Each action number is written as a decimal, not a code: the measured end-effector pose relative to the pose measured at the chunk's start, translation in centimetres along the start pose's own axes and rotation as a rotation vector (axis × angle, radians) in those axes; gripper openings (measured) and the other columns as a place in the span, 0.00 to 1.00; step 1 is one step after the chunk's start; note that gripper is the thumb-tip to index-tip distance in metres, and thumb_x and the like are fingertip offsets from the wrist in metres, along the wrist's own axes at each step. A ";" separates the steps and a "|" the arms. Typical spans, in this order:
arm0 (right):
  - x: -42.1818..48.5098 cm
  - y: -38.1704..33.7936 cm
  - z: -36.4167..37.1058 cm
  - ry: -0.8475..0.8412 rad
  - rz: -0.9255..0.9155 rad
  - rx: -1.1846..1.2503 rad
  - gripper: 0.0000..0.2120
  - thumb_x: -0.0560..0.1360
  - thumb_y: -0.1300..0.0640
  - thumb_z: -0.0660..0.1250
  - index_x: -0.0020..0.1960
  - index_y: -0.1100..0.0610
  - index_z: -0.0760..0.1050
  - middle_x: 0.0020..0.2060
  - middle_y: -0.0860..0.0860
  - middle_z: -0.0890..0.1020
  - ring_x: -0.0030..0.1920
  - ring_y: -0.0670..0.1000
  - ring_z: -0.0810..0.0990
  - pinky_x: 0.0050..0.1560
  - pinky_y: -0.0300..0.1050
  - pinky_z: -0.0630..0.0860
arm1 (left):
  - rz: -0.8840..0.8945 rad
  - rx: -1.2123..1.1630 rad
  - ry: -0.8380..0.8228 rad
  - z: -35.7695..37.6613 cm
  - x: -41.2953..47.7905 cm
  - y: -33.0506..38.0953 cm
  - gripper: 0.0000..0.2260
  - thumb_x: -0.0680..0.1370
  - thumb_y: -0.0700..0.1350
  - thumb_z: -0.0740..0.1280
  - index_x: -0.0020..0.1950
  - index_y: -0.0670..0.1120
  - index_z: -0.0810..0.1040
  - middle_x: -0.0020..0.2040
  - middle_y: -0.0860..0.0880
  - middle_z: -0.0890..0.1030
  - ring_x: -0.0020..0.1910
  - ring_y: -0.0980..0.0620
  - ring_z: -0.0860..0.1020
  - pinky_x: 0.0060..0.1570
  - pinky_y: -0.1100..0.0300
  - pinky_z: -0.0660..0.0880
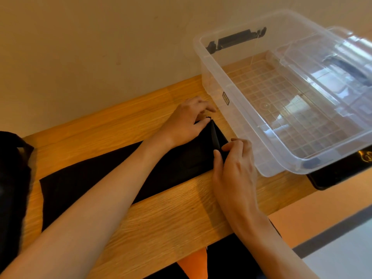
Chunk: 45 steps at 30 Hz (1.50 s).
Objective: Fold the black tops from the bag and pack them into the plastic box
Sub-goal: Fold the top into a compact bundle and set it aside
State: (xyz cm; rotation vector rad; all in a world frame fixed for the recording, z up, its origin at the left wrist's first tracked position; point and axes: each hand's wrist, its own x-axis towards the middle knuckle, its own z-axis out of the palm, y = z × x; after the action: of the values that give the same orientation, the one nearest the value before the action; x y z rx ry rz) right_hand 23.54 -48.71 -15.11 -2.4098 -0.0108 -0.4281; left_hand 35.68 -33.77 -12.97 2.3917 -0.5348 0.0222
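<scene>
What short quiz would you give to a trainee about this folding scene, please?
1. True or false: the plastic box already holds a folded top.
2. Where does the black top lie? A: on the wooden table. B: inside the box. C: over a chair.
3. Fill in: the left hand and the right hand both pinch the end of the top nearest the ____.
Key: 1 false, the box is empty; 2 A; 3 box.

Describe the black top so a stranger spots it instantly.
On the wooden table, left of the plastic box, lies a long black top. Unlike the dark bag at the table's left edge, it lies flat, left hand and right hand pinching its end.
</scene>
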 end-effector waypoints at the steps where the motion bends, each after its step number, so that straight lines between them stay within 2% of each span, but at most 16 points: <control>1: 0.1 -0.1 0.1 -0.025 0.027 0.008 0.13 0.80 0.53 0.67 0.59 0.60 0.71 0.56 0.53 0.73 0.53 0.49 0.74 0.50 0.42 0.74 | -0.023 -0.040 -0.013 -0.4 0.2 0.0 0.11 0.80 0.38 0.69 0.61 0.47 0.82 0.58 0.52 0.79 0.57 0.55 0.79 0.59 0.58 0.78; 3: 0.2 -0.2 0.1 -0.066 0.041 -0.004 0.15 0.79 0.50 0.69 0.58 0.58 0.71 0.56 0.52 0.72 0.54 0.47 0.71 0.52 0.41 0.72 | -0.041 -0.090 -0.072 -1.2 0.5 -0.4 0.10 0.79 0.36 0.70 0.59 0.46 0.84 0.57 0.52 0.80 0.55 0.56 0.80 0.58 0.60 0.78; 7: 0.7 0.0 0.3 -0.065 0.010 -0.037 0.07 0.79 0.59 0.68 0.53 0.61 0.74 0.56 0.56 0.74 0.56 0.53 0.75 0.57 0.52 0.78 | -0.060 -0.104 -0.137 -1.7 0.9 -0.7 0.07 0.77 0.37 0.73 0.53 0.46 0.86 0.52 0.54 0.82 0.52 0.58 0.81 0.57 0.58 0.80; 12: 0.5 -0.3 0.2 0.013 0.001 -0.030 0.02 0.80 0.64 0.66 0.51 0.62 0.73 0.51 0.55 0.75 0.47 0.51 0.75 0.46 0.47 0.77 | -0.105 -0.052 -0.192 -1.6 1.9 0.2 0.05 0.79 0.41 0.71 0.49 0.51 0.83 0.47 0.59 0.81 0.46 0.61 0.79 0.47 0.67 0.75; 16: 0.7 -0.1 0.4 0.014 0.017 -0.049 0.05 0.80 0.69 0.64 0.52 0.61 0.72 0.49 0.54 0.73 0.46 0.50 0.73 0.44 0.46 0.75 | -0.205 -0.040 -0.196 -1.2 3.0 1.0 0.03 0.78 0.42 0.71 0.46 0.45 0.82 0.42 0.54 0.81 0.40 0.60 0.78 0.42 0.65 0.73; 20: 0.5 0.1 0.7 -0.012 0.025 -0.125 0.17 0.71 0.79 0.60 0.51 0.60 0.71 0.49 0.54 0.72 0.45 0.50 0.71 0.43 0.42 0.69 | -0.203 0.042 -0.174 -0.1 3.0 1.4 0.03 0.75 0.43 0.74 0.44 0.46 0.81 0.43 0.53 0.81 0.41 0.58 0.78 0.43 0.59 0.77; 24: 0.6 0.2 0.6 -0.009 0.011 -0.096 0.20 0.69 0.78 0.60 0.57 0.61 0.74 0.52 0.56 0.75 0.50 0.52 0.74 0.47 0.44 0.72 | -0.160 0.117 -0.033 0.7 1.6 1.7 0.12 0.75 0.51 0.76 0.51 0.46 0.79 0.50 0.52 0.76 0.48 0.55 0.75 0.49 0.61 0.73; 26: 0.5 0.4 0.5 -0.044 -0.019 -0.109 0.23 0.69 0.79 0.63 0.59 0.62 0.76 0.57 0.57 0.77 0.56 0.55 0.75 0.51 0.45 0.74 | -0.116 0.256 0.092 0.9 -0.4 2.4 0.16 0.77 0.55 0.73 0.57 0.46 0.79 0.55 0.50 0.74 0.56 0.51 0.73 0.56 0.57 0.74; 28: 0.6 0.7 0.3 -0.089 -0.038 -0.116 0.24 0.68 0.79 0.66 0.59 0.62 0.78 0.60 0.57 0.78 0.60 0.57 0.75 0.53 0.49 0.78 | -0.160 0.408 0.111 1.3 -3.1 3.3 0.23 0.80 0.59 0.67 0.69 0.46 0.75 0.67 0.46 0.72 0.67 0.46 0.71 0.66 0.50 0.71; 30: 0.6 0.9 0.1 -0.125 -0.032 -0.108 0.24 0.67 0.79 0.66 0.60 0.62 0.79 0.62 0.57 0.78 0.62 0.57 0.75 0.55 0.52 0.79 | -0.283 0.535 -0.022 2.0 -5.8 3.9 0.32 0.82 0.65 0.57 0.82 0.50 0.61 0.82 0.43 0.57 0.80 0.41 0.56 0.78 0.44 0.57; 31: 0.5 0.9 0.0 -0.144 -0.027 -0.108 0.24 0.68 0.78 0.65 0.61 0.62 0.79 0.63 0.57 0.78 0.64 0.58 0.75 0.58 0.53 0.78 | -0.333 0.564 -0.085 2.4 -6.9 3.8 0.33 0.82 0.67 0.52 0.84 0.53 0.53 0.84 0.43 0.49 0.83 0.41 0.48 0.81 0.43 0.49; 34: 0.4 0.5 -0.4 -0.184 -0.014 -0.098 0.23 0.71 0.75 0.65 0.66 0.64 0.76 0.70 0.61 0.73 0.71 0.61 0.72 0.66 0.54 0.73 | -0.370 0.565 -0.126 3.1 -8.3 3.4 0.34 0.81 0.71 0.44 0.84 0.58 0.45 0.84 0.45 0.41 0.82 0.42 0.38 0.80 0.42 0.39; 39: 1.9 -0.9 -1.4 -0.136 -0.058 0.038 0.25 0.74 0.71 0.58 0.69 0.63 0.73 0.72 0.58 0.72 0.69 0.60 0.75 0.66 0.55 0.76 | -0.313 0.625 -0.165 3.3 -7.5 3.8 0.35 0.78 0.70 0.47 0.83 0.61 0.44 0.83 0.41 0.38 0.81 0.36 0.36 0.79 0.37 0.38; 41: 3.7 -1.7 -1.1 -0.202 -0.115 0.004 0.23 0.77 0.67 0.57 0.71 0.63 0.73 0.74 0.58 0.72 0.73 0.59 0.71 0.72 0.56 0.70 | -0.269 0.644 -0.187 3.6 -7.7 4.1 0.37 0.79 0.66 0.55 0.84 0.59 0.44 0.83 0.41 0.38 0.81 0.36 0.35 0.79 0.37 0.40; 43: 5.8 -2.2 -0.1 -0.321 -0.208 -0.067 0.21 0.83 0.62 0.56 0.75 0.61 0.70 0.77 0.57 0.68 0.79 0.56 0.62 0.80 0.53 0.56 | -0.245 0.645 -0.155 3.9 -8.4 4.4 0.38 0.78 0.68 0.51 0.84 0.54 0.45 0.84 0.42 0.42 0.81 0.38 0.36 0.79 0.38 0.43; 45: 7.6 -2.4 1.1 -0.458 -0.230 -0.152 0.23 0.87 0.51 0.50 0.79 0.57 0.64 0.80 0.55 0.62 0.82 0.52 0.53 0.81 0.50 0.43 | -0.248 0.628 -0.122 4.2 -9.6 4.6 0.38 0.79 0.71 0.47 0.84 0.53 0.50 0.84 0.43 0.45 0.82 0.40 0.36 0.79 0.40 0.43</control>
State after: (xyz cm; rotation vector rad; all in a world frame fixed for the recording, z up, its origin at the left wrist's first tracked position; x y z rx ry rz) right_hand 30.74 -46.98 -12.03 -2.6161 -0.4759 0.0323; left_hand 24.66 -35.99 -14.84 3.0761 -0.3072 -0.0768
